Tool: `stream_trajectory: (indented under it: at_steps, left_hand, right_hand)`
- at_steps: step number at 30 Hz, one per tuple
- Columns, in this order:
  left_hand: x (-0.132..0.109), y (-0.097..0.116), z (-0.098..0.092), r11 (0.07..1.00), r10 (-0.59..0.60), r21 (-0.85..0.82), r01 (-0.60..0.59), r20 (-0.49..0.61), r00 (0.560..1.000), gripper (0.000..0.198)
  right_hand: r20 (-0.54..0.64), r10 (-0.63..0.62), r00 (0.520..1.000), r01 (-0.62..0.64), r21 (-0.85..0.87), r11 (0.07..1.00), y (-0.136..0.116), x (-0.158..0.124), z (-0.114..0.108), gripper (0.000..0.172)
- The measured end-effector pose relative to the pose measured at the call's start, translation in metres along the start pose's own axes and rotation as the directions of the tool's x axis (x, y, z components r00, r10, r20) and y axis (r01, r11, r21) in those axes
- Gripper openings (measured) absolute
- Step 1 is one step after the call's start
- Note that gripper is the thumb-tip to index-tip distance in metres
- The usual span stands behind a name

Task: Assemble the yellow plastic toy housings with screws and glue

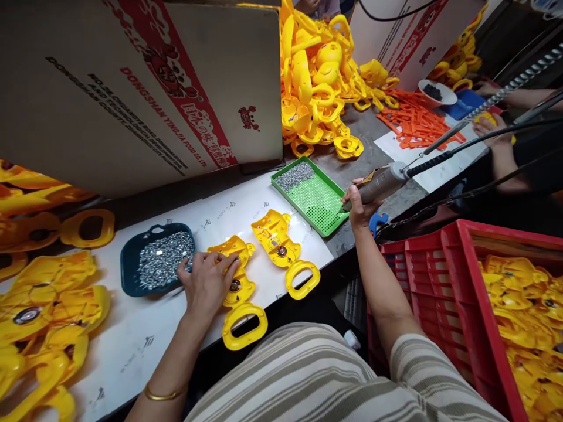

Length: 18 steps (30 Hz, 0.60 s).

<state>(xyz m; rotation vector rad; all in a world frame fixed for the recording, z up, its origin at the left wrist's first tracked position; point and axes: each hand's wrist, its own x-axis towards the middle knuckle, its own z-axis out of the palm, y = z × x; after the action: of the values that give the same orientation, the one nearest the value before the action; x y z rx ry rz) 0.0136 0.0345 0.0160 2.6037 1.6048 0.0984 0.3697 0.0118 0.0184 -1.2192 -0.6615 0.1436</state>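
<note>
My left hand (210, 282) rests over a yellow plastic part (241, 289), its fingertips pinched at the part's upper area; what they hold is too small to make out. Wrapped round a grey electric screwdriver (382, 183) is my right hand (361, 205), the tool's tip over the near right end of a green perforated tray (325, 202). Small metal screws are heaped in that tray's far corner. A second yellow part (279, 243) lies between the first part and the tray. More screws fill a dark teal dish (129, 264) left of my left hand.
Yellow parts (30, 316) are stacked at the left. Large cardboard boxes (197, 88) stand behind. Yellow pieces (316, 88) and orange pieces (413, 117) are piled farther back. A red crate (461, 281) is at right. A cable (484, 132) runs to the screwdriver; another person's hand (497, 138) works beyond.
</note>
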Motion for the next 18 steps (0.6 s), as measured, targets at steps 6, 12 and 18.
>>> stream_trajectory:
  at_steps: [6,12,18]
  left_hand:
    - [-0.001,-0.001,0.000,1.000,0.026,0.010,-0.025,-0.032,0.999,0.032]
    - [0.001,-0.002,0.004,0.999,0.035,-0.005,-0.036,-0.053,0.998,0.030]
    - [-0.002,0.006,-0.002,0.999,0.025,-0.032,-0.025,-0.005,1.000,0.023]
  right_hand:
    - [-0.004,-0.001,1.000,0.001,0.014,1.000,0.003,0.000,0.001,0.035]
    - [0.043,-0.041,0.998,0.042,-0.021,0.999,-0.001,0.001,-0.002,0.039]
    - [0.228,-0.061,0.972,0.020,0.177,0.984,-0.053,-0.025,0.017,0.028]
